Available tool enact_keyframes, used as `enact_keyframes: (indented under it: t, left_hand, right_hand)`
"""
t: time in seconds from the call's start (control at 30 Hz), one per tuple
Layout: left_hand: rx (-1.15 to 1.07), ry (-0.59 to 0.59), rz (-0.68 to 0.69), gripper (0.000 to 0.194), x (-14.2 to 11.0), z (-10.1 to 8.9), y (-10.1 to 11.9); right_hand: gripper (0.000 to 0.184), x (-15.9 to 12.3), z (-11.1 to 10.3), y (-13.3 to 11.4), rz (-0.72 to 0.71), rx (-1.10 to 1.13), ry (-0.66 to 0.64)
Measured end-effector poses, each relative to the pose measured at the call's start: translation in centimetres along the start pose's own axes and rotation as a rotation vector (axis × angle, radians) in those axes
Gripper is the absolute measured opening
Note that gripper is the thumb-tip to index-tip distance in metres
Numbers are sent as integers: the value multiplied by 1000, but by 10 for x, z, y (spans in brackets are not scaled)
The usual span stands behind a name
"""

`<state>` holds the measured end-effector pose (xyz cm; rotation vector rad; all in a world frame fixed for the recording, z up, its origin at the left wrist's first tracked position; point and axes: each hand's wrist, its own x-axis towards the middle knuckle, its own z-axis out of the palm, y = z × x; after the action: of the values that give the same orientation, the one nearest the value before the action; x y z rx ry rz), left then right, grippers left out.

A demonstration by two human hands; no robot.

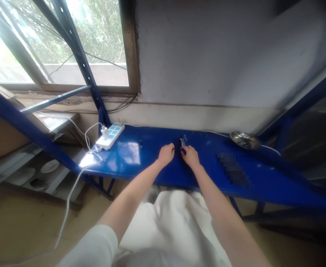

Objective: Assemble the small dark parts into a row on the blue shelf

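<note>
My left hand is over the middle of the blue shelf, fingers curled together; whatever they may hold is too small to make out. Close to its right, my right hand has its thumb and fingers drawn together at a small dark piece, whose kind I cannot tell. Just beyond the right fingertips lie small clear and dark bits, blurred. A tiny dark item rests by itself left of my left hand.
A white power strip with a plugged-in adapter sits at the shelf's left end, its cable hanging to the floor. A shiny metal bowl stands at the back right, near a pixelated dark patch. Blue posts frame the shelf.
</note>
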<state>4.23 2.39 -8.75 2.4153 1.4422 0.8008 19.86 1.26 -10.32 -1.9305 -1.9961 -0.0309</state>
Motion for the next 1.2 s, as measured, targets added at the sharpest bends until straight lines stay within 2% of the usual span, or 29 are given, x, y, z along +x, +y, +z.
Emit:
enact_keyframes:
  t: [0.23, 0.47, 0.7, 0.77, 0.87, 1.0, 1.1, 1.2]
  left_hand:
    - [3, -22, -7, 25, -4, 2, -8]
    - [-25, -48, -10, 18, -5, 4, -13]
    - [-135, -33, -28, 16, -14, -4, -19]
    - [-188, -30, -65, 15, -17, -6, -20]
    - [-253, -11, -133, 17, -23, -8, -20]
    - [-362, 57, -207, 18, -28, -9, -20]
    - [-458, 120, -267, 17, -30, -12, -19]
    - [-557, 148, -334, 16, -33, -19, -16]
  right_hand:
    - [34, 6, -7, -3, -45, -43, -100]
    - [30, 2, -13, -1, -72, -46, -150]
    - [23, -6, -14, 8, -92, 17, -145]
    - [21, -8, -16, 10, -45, 46, -119]
    - [22, -10, -18, 11, 115, 34, -71]
    - [34, -7, -20, 7, 314, -2, -88]
    - [38, -5, -21, 4, 385, 5, -104]
    - [35, -4, -21, 3, 432, 17, -110]
